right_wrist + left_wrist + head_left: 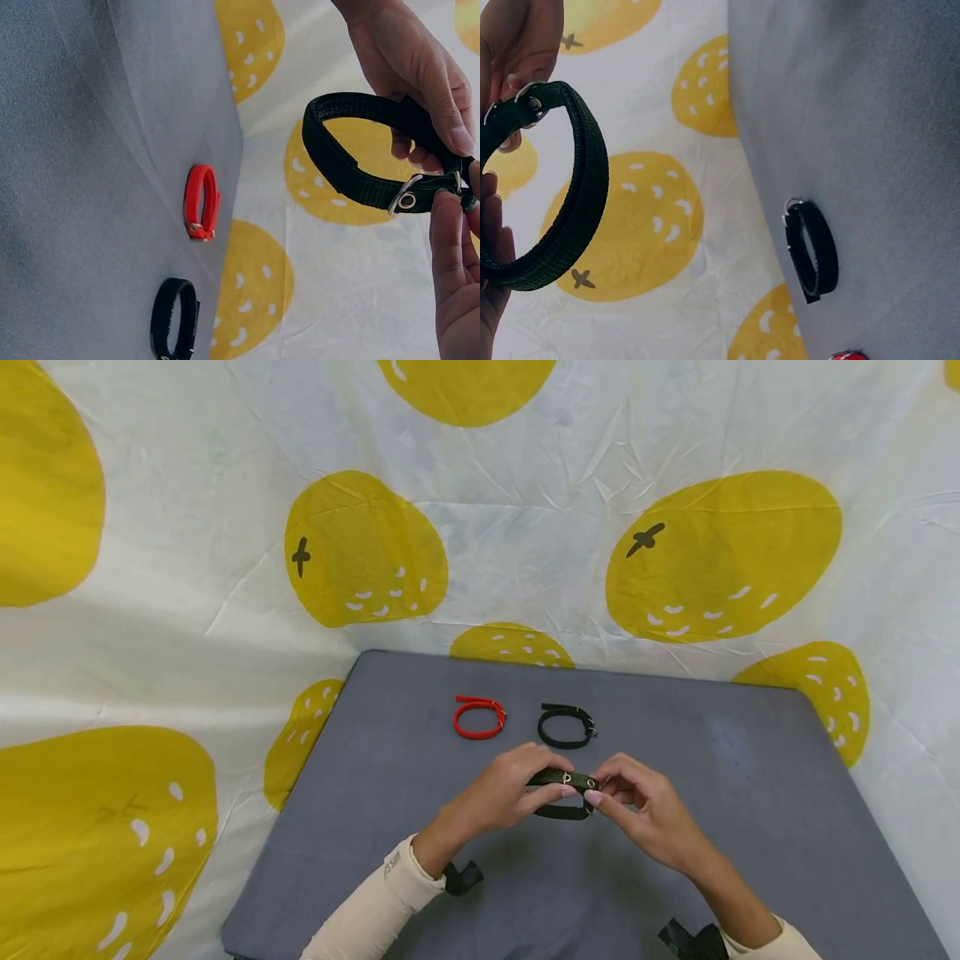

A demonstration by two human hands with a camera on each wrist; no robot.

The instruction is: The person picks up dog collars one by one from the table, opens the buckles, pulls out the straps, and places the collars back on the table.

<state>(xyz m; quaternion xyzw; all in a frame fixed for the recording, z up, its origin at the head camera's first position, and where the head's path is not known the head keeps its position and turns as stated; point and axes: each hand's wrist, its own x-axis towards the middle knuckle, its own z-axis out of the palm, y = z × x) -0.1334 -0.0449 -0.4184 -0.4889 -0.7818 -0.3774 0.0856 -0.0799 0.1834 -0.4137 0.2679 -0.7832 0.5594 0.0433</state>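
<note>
Both hands hold a dark green dog collar above the table, bent into a loop. In the head view my left hand pinches the strap on its left side, with the thumb along the front. My right hand grips the buckle end between thumb and fingers. A metal D-ring and an eyelet show on the strap in the right wrist view. Right fingertips press close to the metal buckle, partly hiding it. The left wrist view shows the collar's loop from the side.
A red collar and a black collar lie coiled side by side on the grey table, beyond the hands. A white cloth with yellow fruit prints hangs behind and around the table.
</note>
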